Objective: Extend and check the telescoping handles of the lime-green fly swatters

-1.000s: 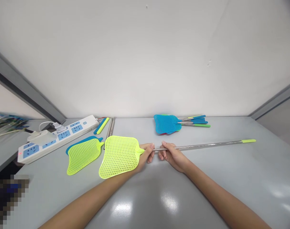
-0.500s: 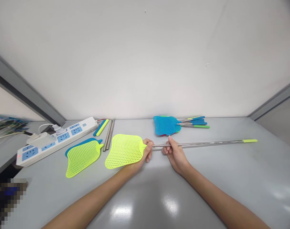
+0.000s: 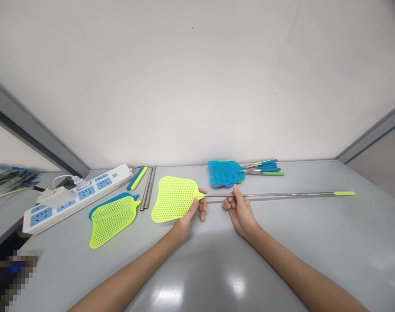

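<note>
A yellow-green fly swatter (image 3: 176,199) with a long, drawn-out metal rod lies across both hands. Its perforated head points left and its yellow grip lies far to the right. My left hand (image 3: 188,219) holds the head near its neck, the thumb at the lower edge and the other fingers partly hidden behind it. With thumb and curled fingers, my right hand (image 3: 239,210) pinches the rod a little right of the neck. Behind the rod lies a pile of finished-looking fly swatters (image 3: 226,173) with blue heads on top and blue and green grips.
To the left lie loose swatter heads, a yellow-green one (image 3: 114,221) over a blue one, beside metal tubes (image 3: 148,190) and blue and yellow grips (image 3: 138,178). A white power strip (image 3: 108,185) with plugs runs along the table's left side. A wall stands behind.
The swatter has shifted slightly right and its head has tilted a little. My left thumb has moved from the neck down to the head's lower edge. My right hand keeps its pinch on the rod.
</note>
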Tool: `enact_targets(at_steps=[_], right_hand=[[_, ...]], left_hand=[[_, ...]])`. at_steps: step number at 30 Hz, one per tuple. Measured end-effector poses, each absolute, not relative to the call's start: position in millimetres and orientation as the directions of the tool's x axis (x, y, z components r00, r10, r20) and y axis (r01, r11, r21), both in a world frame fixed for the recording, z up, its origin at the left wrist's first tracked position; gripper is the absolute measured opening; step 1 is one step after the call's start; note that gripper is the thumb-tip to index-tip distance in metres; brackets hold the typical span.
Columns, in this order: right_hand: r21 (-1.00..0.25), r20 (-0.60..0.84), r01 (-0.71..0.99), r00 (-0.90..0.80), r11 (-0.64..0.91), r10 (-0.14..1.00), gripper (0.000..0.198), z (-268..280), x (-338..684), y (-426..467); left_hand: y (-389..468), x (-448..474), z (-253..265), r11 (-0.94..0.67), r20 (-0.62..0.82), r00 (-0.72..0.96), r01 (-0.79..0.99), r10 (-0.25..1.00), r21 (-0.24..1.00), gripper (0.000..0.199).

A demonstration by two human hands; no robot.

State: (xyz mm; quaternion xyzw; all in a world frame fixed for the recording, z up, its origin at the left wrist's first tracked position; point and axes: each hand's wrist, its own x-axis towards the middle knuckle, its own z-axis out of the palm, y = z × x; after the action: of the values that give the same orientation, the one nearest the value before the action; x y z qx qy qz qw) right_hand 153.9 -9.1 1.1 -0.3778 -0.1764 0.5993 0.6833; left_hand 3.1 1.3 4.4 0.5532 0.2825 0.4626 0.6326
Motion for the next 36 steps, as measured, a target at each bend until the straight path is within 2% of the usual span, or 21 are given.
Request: enact_targets(at_steps=[7,17,24,30,36], right_hand=[[-0.734,-0.179,-0.678,0.141,-0.036,0.974,0.033,2,156,-10],[-0.747,-0.126,-0.649,-0.078,-0.146,0.989,0.039,6,159,-11],[-0.777,-0.115,-0.588,-0.219,-0.225,0.969,0.046,8,162,-11],[-0.808,-0.125,-0.539,-0.237,-0.237,0.963,0.046,6,161,-13],[-0.824,-0.064,-0.525,-0.286,-0.213,0.956,0.048,6,159,-15]], left_hand=[[4,3,3,-0.004,0.073,0.282,-0.238,0.957,0.971,0.033],[9,4,5,0.047,0.027,0.441,-0.156,0.897,0.987,0.035],[9,-2,12,0.209,-0.097,0.666,-0.09,0.74,0.974,0.043],[6,-3,13,0.227,-0.101,0.705,-0.087,0.702,0.97,0.047],[1,-2,12,0.187,-0.098,0.691,-0.055,0.717,0.981,0.048]])
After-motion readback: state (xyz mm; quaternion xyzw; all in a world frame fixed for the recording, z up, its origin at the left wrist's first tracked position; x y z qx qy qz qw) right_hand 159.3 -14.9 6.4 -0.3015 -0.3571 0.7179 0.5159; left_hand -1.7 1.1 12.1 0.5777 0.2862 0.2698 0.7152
